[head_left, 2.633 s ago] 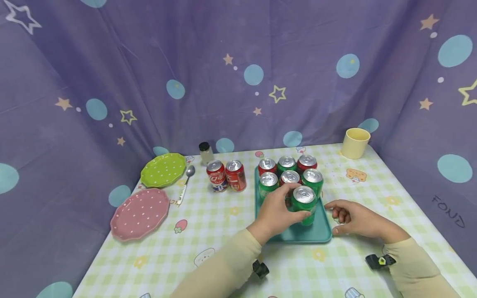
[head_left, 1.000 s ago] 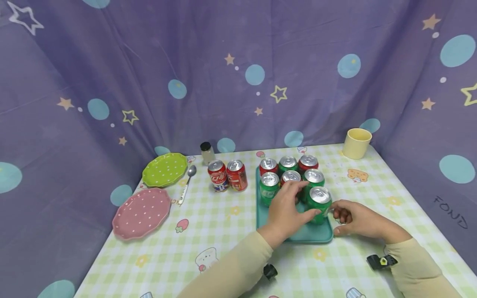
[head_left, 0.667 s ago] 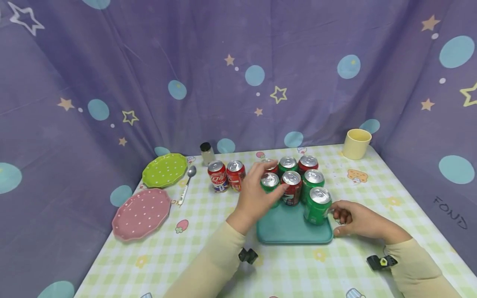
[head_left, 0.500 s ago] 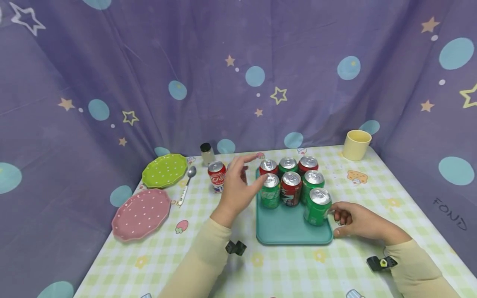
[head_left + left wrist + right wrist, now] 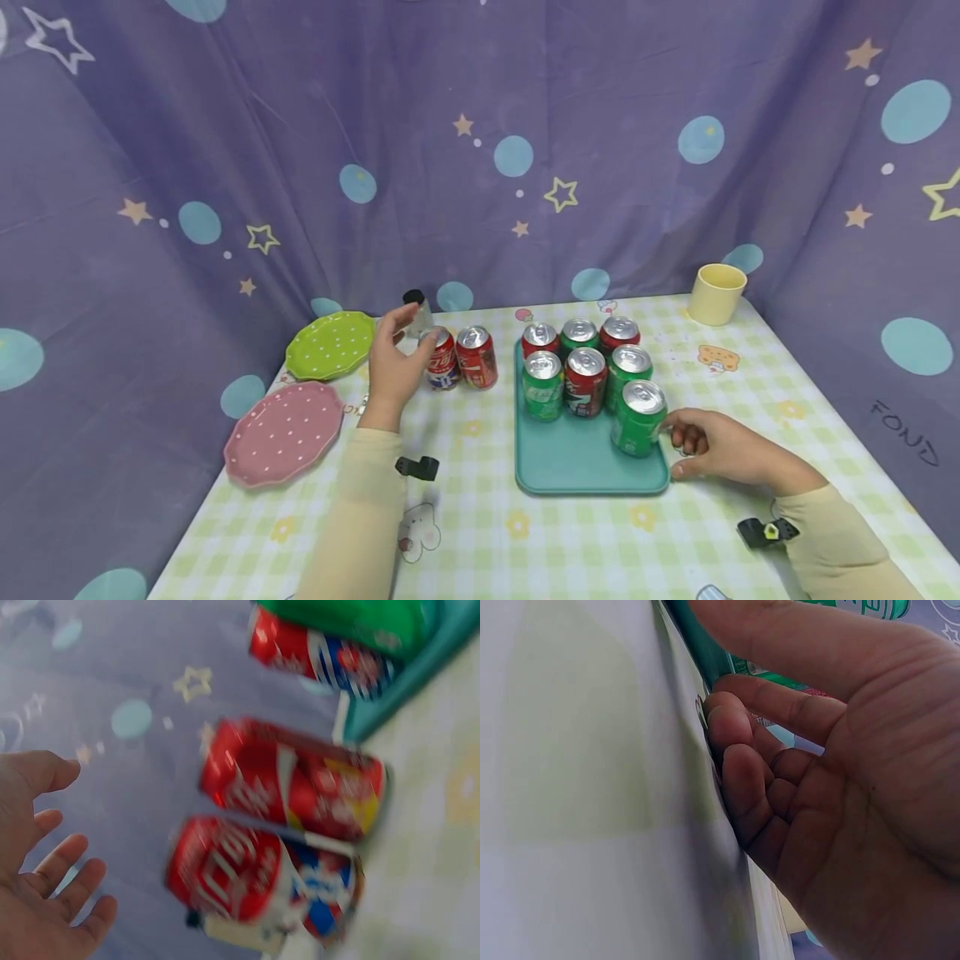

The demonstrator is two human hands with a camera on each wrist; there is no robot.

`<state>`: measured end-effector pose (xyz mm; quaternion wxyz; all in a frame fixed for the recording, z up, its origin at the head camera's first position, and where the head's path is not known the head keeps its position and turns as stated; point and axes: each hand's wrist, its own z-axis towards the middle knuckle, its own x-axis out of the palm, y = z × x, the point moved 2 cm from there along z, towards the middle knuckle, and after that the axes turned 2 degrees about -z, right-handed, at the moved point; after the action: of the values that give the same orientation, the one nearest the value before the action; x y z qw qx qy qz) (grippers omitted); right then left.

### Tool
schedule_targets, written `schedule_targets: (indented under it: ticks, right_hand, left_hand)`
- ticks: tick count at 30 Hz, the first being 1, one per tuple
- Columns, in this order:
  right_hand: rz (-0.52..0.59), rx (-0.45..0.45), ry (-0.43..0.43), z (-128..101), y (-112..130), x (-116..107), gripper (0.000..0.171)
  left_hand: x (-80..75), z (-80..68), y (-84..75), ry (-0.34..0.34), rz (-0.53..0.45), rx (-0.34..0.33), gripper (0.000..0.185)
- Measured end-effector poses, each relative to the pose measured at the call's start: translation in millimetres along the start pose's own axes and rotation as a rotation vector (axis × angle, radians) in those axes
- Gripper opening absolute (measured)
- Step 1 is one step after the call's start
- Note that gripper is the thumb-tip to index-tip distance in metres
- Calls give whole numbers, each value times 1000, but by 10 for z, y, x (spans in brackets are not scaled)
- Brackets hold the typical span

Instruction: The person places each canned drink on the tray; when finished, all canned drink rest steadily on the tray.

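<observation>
Two red cans [image 5: 459, 358] stand on the worktop [image 5: 480, 508], left of the tray [image 5: 577, 462]. The left hand [image 5: 395, 367] is held open just beside them, grasping nothing. Seven cans [image 5: 588, 367] are carried on the tray. The right hand [image 5: 708, 446], fingers curled, is rested against the tray's right edge. Plates [image 5: 303, 387], a spoon [image 5: 372, 375] and a jar [image 5: 415, 308] lie left; a cup [image 5: 716, 293] stands far right.

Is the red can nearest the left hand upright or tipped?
Upright. The red can stands on the table with its silver top up, beside another red can. The open left hand is beside it.
</observation>
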<state>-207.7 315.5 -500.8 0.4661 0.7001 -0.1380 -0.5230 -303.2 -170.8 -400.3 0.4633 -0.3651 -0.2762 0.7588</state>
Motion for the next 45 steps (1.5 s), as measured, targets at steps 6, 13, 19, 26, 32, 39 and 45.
schedule_targets:
  ticks: [6,13,19,26,32,39,45]
  right_hand:
    - [5,1,3,1,-22,3,57]
    - [13,2,7,6,-38,8,57]
    - [-9,0,1,10,-15,2,56]
    - [-18,1,0,21,-20,-5,57]
    - [-2,-3,6,17,-36,0,57]
    - [-6,1,11,8,-31,6,58]
    - [-27,-10,3,5,-17,4,56]
  left_hand:
    - [-38,-12,348,35,18,-121,60]
    - [60,-77,690,130,-26,-240,76]
    - [149,-139,836,181,-108,-348,89]
    - [254,-188,921,197,-120,-379,88]
    - [288,-212,932,140,-104,-387,83]
    - [280,-227,945,89,-102,-383,79]
    - [186,-194,912,18,-106,-363,78]
